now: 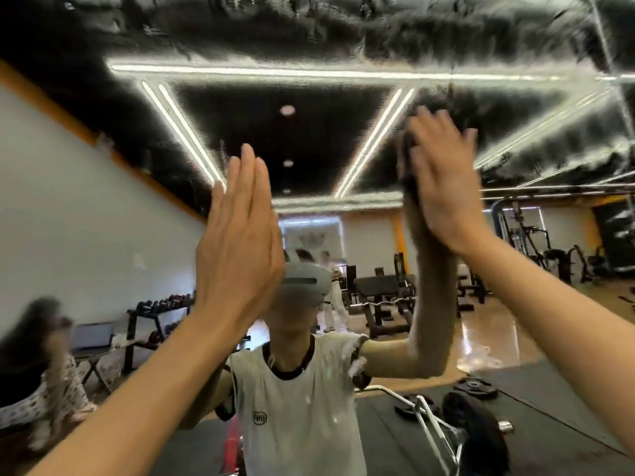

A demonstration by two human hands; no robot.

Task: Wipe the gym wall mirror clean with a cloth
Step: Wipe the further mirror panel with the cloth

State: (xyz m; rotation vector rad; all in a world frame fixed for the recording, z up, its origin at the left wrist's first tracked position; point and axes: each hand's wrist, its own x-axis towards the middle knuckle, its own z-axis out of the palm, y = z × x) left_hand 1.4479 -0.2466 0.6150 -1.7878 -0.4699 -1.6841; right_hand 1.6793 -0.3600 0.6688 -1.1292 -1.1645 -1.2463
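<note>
The person stands right up at the big wall mirror (103,207), with both arms raised. The left hand (237,242) is flat, fingers straight and close together, held up against the glass or very near it; I cannot tell if it touches. The right hand (443,187) is flat too, fingers a little spread, and it is blurry. It seems to press something dark and fuzzy onto the glass. I think that is the cloth (410,173), but it mixes with the hand's own reflection, so I am not sure.

The top of the mirror looks streaky and smeared. The lower part shows the gym clearly, with the dumbbell rack (161,304) and the bench (381,290).

To do this step well, I think the right hand should keep the cloth flat and pressed evenly. It should go in long rows that overlap, from the top down, so drips get wiped later. The streaky top needs the most care. The left hand may leave prints, so that spot should get a wipe as well.
</note>
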